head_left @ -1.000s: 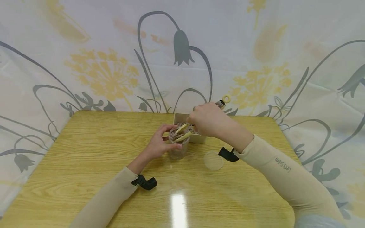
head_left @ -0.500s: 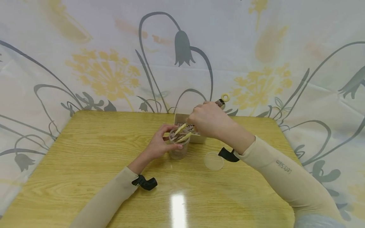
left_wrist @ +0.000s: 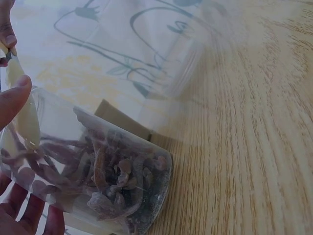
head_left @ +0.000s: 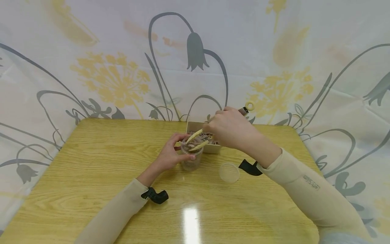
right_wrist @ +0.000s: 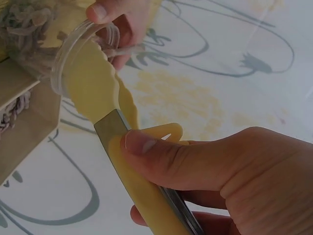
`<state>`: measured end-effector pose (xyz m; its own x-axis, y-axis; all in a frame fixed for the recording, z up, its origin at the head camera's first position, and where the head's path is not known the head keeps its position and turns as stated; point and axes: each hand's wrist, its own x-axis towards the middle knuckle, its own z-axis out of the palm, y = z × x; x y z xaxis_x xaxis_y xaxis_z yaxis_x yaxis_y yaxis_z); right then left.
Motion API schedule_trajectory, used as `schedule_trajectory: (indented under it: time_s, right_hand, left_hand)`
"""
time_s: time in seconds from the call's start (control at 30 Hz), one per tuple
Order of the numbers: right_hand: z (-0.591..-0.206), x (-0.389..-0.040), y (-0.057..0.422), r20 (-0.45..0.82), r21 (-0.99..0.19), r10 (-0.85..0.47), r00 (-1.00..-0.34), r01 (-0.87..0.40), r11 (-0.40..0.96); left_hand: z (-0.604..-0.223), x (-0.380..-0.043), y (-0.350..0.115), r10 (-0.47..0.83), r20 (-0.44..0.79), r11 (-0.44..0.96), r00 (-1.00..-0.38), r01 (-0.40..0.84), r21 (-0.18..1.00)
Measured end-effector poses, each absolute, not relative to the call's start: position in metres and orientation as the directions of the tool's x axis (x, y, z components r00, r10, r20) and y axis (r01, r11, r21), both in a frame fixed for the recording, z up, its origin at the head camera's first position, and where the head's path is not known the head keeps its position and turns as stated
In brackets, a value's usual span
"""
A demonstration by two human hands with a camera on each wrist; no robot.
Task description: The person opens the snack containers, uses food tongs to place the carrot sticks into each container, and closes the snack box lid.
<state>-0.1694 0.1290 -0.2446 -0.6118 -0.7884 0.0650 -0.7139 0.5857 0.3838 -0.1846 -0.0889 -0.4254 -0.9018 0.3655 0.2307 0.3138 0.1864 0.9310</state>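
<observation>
My left hand grips a clear plastic jar around its upper part, thumb at the rim. The jar leans toward the box, its mouth turned to the right hand. Brownish-purple dried strips lie piled inside, mostly toward its base. My right hand holds yellow-tipped tongs with metal arms, thumb pressed along one arm. The tongs' scalloped tips reach into the jar's mouth, spread apart in the head view. At their far end a yellow ring sticks out behind the hand.
Right behind the jar stands a cream rectangular box with more strips in it. A round translucent lid lies flat on the wooden table, in front of the box and to the right. A flower-patterned cloth hangs behind the table.
My right hand has shifted a little to the right with the tongs, whose tips now sit higher at the jar's mouth. The left hand and jar have hardly moved.
</observation>
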Motion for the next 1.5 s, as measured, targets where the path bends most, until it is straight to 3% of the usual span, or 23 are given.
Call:
schedule_trajectory:
  time_s: [0.23, 0.57, 0.9, 1.5]
  right_hand:
    - [-0.236, -0.169, 0.137, 0.143, 0.356, -0.789, -0.597, -0.713, 0.604]
    - [-0.234, -0.19, 0.169, 0.109, 0.222, -0.669, -0.735, -0.638, 0.737]
    - [-0.269, -0.219, 0.199, -0.029, 0.122, -0.522, -0.852, -0.522, 0.844]
    - [-0.302, -0.238, 0.194, -0.197, 0.022, -0.464, -0.863, -0.477, 0.878]
  left_hand:
    - [-0.426, -0.184, -0.089, 0.36, 0.243, 0.166, -0.901, 0.318, 0.933]
    - [-0.428, -0.185, -0.089, 0.372, 0.284, 0.155, -0.884, 0.36, 0.92]
    - [-0.427, -0.184, -0.088, 0.361, 0.26, 0.162, -0.896, 0.335, 0.928]
    - [-0.429, -0.184, -0.088, 0.37, 0.268, 0.153, -0.89, 0.343, 0.927]
